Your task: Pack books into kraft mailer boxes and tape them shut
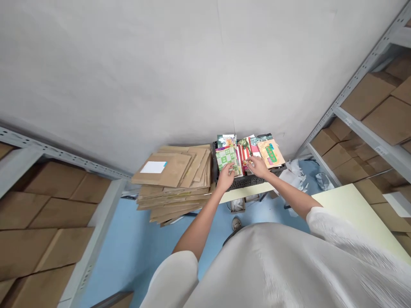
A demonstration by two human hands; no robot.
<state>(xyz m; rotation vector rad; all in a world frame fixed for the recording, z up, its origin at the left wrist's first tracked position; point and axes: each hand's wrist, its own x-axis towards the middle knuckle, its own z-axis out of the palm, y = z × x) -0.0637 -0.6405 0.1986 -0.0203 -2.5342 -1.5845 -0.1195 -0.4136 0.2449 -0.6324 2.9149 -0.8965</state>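
Observation:
A black crate [245, 181] against the wall holds several colourful books. My left hand [226, 176] rests on the front edge of a green-and-white checked book [224, 157] at the crate's left side, its fingers apart. Near the middle, my right hand [257, 166] has its fingers bent together at the top of red-and-white books [245, 149]; what lies between the fingertips is too small to tell. An orange book with a green pattern [269, 152] lies on top at the right, just beyond my right hand.
Flat brown cardboard packages [175, 169], one with a white label, are stacked left of the crate. Shelves of brown boxes stand at left [61, 209] and right [369, 96]. A pale yellow table [356, 211] is at right; white wrapping [293, 176] lies beside the crate.

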